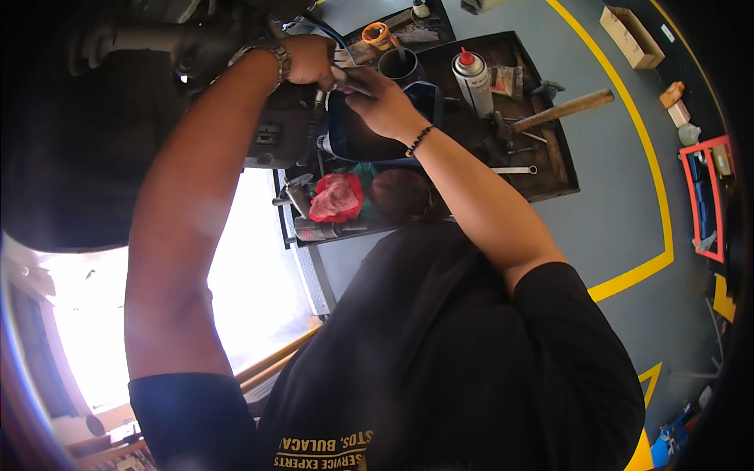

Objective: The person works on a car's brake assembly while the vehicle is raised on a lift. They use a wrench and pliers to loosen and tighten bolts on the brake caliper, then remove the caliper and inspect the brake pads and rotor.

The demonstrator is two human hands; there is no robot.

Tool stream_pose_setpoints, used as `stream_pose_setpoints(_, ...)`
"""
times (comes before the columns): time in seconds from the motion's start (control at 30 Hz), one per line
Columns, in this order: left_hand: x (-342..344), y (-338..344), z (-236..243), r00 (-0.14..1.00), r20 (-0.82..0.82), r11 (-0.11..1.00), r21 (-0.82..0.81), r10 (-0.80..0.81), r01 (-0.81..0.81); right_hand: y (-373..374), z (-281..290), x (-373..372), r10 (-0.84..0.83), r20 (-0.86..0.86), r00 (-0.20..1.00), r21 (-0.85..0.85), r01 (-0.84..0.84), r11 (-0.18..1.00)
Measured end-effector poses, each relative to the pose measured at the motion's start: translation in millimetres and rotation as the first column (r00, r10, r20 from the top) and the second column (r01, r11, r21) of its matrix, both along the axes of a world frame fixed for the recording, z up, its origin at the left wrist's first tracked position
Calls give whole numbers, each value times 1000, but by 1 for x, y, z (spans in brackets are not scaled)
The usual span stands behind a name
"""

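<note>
My left hand (pixel 309 60), with a metal-banded watch on its wrist, reaches up beside dark vehicle parts (pixel 149 47). Its fingers are curled in, and what they hold, if anything, is hidden. Close against it, my right hand (pixel 386 104) wraps round a short dark grey metal piece (pixel 358 82) whose kind I cannot make out. A beaded bracelet circles that wrist. Beneath both hands lies a dark blue open tray (pixel 369 145). A dark cup (pixel 400 69) with a handle sticking out stands just beyond the right hand.
A black work tray (pixel 559 161) carries a red-capped spray can (pixel 473 85), a wooden-handled hammer (pixel 564 110), a wrench (pixel 514 169), a red cloth (pixel 336 198) and a power tool (pixel 314 230). Beyond it are an orange tub (pixel 376 34), a cardboard box (pixel 631 38) and a red-framed rack (pixel 704 196).
</note>
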State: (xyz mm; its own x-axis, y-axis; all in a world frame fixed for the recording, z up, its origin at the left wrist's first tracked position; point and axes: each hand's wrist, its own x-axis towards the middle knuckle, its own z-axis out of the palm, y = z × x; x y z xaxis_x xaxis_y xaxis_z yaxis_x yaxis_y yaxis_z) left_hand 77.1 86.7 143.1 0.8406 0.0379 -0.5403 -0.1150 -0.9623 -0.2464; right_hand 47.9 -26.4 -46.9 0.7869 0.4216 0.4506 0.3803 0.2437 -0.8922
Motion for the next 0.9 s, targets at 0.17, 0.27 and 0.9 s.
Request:
stream_pose_setpoints(0.17,4,2,-3,1000,-19,997,74,0,2,-1,17,-1,-141,94,986,-65,147,987)
stream_pose_setpoints(0.27,3,3,-3,996,7,989,118,-86,85,-17,44,-2,-145,309,940,-427,273,862)
stream_pose_setpoints(0.9,2,3,4,996,-87,999,52,-4,8,-27,49,5,-30,447,894,-464,260,847)
